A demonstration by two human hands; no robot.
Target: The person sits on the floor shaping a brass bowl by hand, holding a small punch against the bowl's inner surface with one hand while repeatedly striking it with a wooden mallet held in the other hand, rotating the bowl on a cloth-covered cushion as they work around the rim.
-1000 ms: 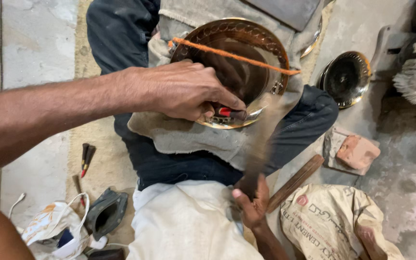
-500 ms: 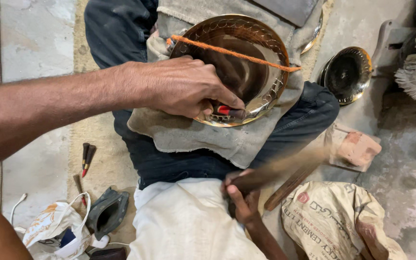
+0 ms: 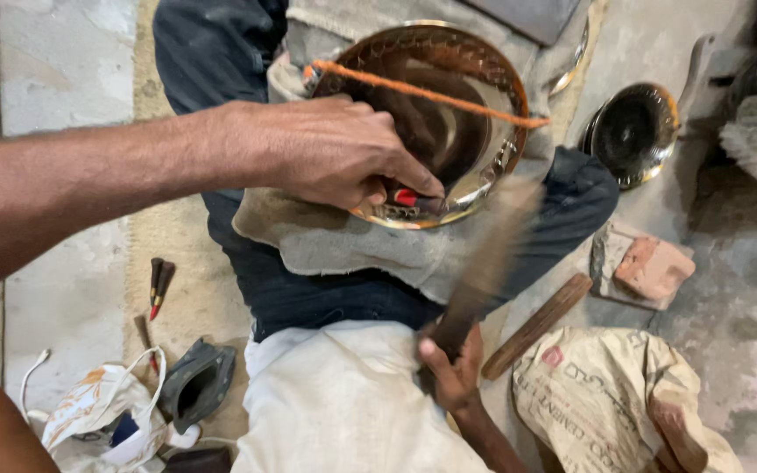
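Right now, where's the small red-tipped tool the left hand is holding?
In the head view, upper middle: the red-tipped tool is pinched in the left hand against the near rim of the brass bowl resting on the grey cloth.

The stick point(image 3: 484, 263) in the right hand point(image 3: 453, 372) is smeared by motion above the fingers; its far end fades out near the bowl point(image 3: 435, 123) rim, so its shape and any contact there cannot be told. The right forearm runs off the bottom edge. The left hand point(image 3: 326, 153) covers the bowl's near left rim, and only a red-banded bit of the punch point(image 3: 413, 198) shows past the fingertips; its tip on the metal is too small to make out. The left arm is cut by the left edge. A second bowl point(image 3: 633, 131), well right of the fingers, is dark inside. The sack point(image 3: 606, 403) is cut off at the bottom.
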